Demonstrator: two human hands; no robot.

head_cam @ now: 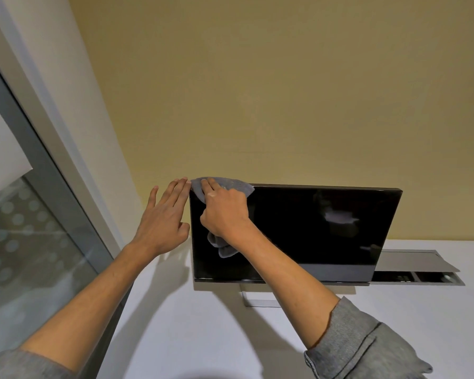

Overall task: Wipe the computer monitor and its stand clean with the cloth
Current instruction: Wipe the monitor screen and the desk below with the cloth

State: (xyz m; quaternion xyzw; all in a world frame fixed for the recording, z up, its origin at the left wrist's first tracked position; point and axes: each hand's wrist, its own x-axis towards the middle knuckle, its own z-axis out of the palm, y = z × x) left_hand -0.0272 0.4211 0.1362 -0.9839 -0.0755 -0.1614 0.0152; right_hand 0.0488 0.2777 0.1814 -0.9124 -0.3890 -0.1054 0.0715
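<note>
1. An open cable tray [419, 277] is set into the worktop [203, 324] behind the monitor's right side. Its flap [416, 262] is raised, and two dark compartments show below it. The contents are too dark to identify.
2. One monitor [326, 228] stands on the worktop, close to the yellow wall [285, 91]. Its screen is black and reflective.
3. One metal stand [260, 302] shows below the monitor's lower edge. The right forearm crosses in front of part of it.
4. One grey cloth [230, 184] lies over the monitor's top left corner. A loose end hangs down in front of the screen, below the right wrist.
5. The right hand [225, 212] presses the cloth against the screen at that corner. Its grip is closed on the cloth, with the fingers curled over the fabric.
6. The left hand [164, 217] has an open grip. Its fingers are straight and lie against the monitor's left edge, fingertips near the top corner beside the cloth.
7. Both grey sleeves [367, 346] are pushed up, leaving two bare forearms.
8. A glass window [25, 242] with a grey frame runs along the left side of the worktop.
</note>
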